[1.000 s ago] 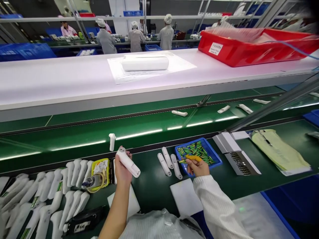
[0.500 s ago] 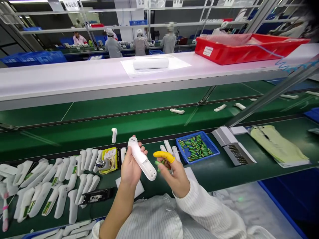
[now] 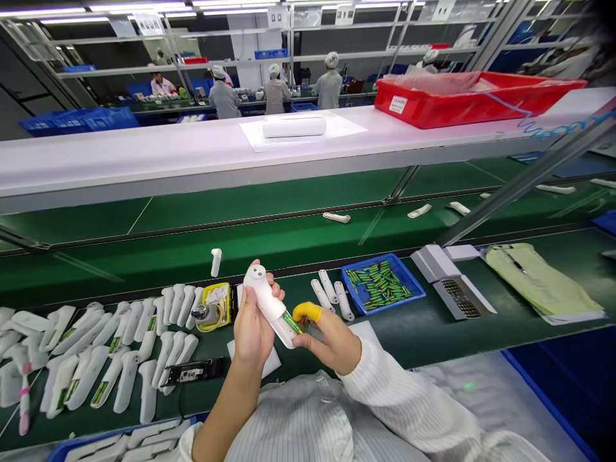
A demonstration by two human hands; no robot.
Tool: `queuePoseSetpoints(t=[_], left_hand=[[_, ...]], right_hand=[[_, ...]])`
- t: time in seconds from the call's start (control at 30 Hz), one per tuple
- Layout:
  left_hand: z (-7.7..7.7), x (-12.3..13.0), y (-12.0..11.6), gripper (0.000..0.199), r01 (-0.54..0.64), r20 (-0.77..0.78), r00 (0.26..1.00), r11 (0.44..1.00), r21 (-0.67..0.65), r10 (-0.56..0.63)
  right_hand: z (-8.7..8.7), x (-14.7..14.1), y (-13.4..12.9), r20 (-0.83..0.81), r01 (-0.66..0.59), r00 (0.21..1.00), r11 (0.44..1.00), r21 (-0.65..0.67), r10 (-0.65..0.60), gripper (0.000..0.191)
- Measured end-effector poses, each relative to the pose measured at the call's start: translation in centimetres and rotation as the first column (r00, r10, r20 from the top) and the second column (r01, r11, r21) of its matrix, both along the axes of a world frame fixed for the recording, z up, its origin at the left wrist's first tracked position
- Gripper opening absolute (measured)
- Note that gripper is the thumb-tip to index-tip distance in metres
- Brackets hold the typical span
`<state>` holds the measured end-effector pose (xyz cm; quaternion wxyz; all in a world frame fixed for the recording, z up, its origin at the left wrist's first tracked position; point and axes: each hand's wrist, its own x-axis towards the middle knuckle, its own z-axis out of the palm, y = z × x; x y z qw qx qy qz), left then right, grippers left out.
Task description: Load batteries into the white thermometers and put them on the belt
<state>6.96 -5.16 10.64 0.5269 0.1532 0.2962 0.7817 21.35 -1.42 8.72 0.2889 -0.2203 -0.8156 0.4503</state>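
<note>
My left hand [image 3: 251, 330] is wrapped round a white handheld device [image 3: 264, 296], which looks like a forehead thermometer. Its two round lenses point away from me, and the open battery compartment faces up at the near end. A green battery [image 3: 291, 323] lies in that compartment. At its near end are the closed thumb and fingers of my right hand [image 3: 334, 340], with a yellow finger cot [image 3: 307, 312] on one finger. A bit of green shows between those fingers, partly hidden. Just beyond are white battery covers [image 3: 327, 287] and a blue tray [image 3: 419, 296] of green batteries.
Many white devices [image 3: 128, 382] lie in rows at left, some with batteries showing. Near them are a yellow box [image 3: 226, 311] and a black device [image 3: 195, 372]. A conveyor [image 3: 279, 240] runs behind, under a shelf [image 3: 168, 144] holding a red bin [image 3: 433, 112]. Co-workers [image 3: 330, 83] sit beyond.
My right hand has moved left to the device, and a green battery now lies in the compartment that was bare. Pieces on the conveyor have shifted slightly left. The view has tilted slightly.
</note>
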Motion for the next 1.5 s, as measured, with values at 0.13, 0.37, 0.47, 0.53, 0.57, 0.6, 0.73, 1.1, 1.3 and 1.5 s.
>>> queuePoseSetpoints(t=[0.13,0.37,0.47,0.53,0.57,0.6,0.73,1.1,1.3,1.5], left_hand=[[0.1,1.0,-0.4,0.03,0.069,-0.058,0.996,0.996,0.057,-0.066],[0.0,0.5,-0.4,0.034,0.094,0.036,0.995,0.996,-0.007,-0.094],[0.3,0.2,-0.3,0.027,0.062,0.047,0.997,0.998,-0.018,-0.061],[0.4,0.2,-0.2,0.024,0.043,0.048,0.998,0.998,-0.045,-0.041],[0.4,0.3,-0.2,0.024,0.038,0.051,0.998,0.997,-0.063,-0.035],[0.4,0.5,-0.1,0.026,0.034,0.053,0.998,0.996,-0.08,-0.029],[0.2,1.2,-0.1,0.031,0.009,0.027,1.0,0.995,-0.101,-0.006],[-0.5,1.5,0.3,0.024,-0.243,0.08,0.961,0.949,-0.202,0.263],[0.6,1.5,-0.3,0.038,0.002,-0.083,0.997,0.999,-0.047,-0.006],[-0.7,0.5,-0.8,0.049,0.044,-0.39,0.918,0.996,-0.075,-0.07]], right_hand=[[-0.7,-0.2,0.0,-0.079,-0.129,0.991,0.853,-0.506,0.104,0.05],[-1.0,0.5,0.7,-0.227,-0.123,0.973,0.731,-0.671,-0.044,0.042],[-0.3,1.2,1.7,-0.367,-0.171,0.92,0.703,-0.69,-0.136,0.035],[0.5,1.3,1.9,-0.415,-0.168,0.89,0.71,-0.684,-0.19,0.032],[0.8,1.2,1.8,-0.418,-0.152,0.884,0.716,-0.681,-0.21,0.03],[1.1,1.0,1.5,-0.407,-0.119,0.882,0.726,-0.678,-0.236,0.029],[1.4,-0.3,0.1,-0.293,0.185,0.87,0.813,-0.552,-0.397,0.026],[0.3,-0.6,-1.7,-0.195,0.259,0.956,0.943,0.208,-0.219,0.037],[-1.1,-0.2,-1.4,-0.301,0.334,0.867,0.912,-0.239,-0.397,0.028],[-1.2,-0.1,-1.8,-0.292,0.14,0.888,0.814,-0.564,-0.356,0.034]])
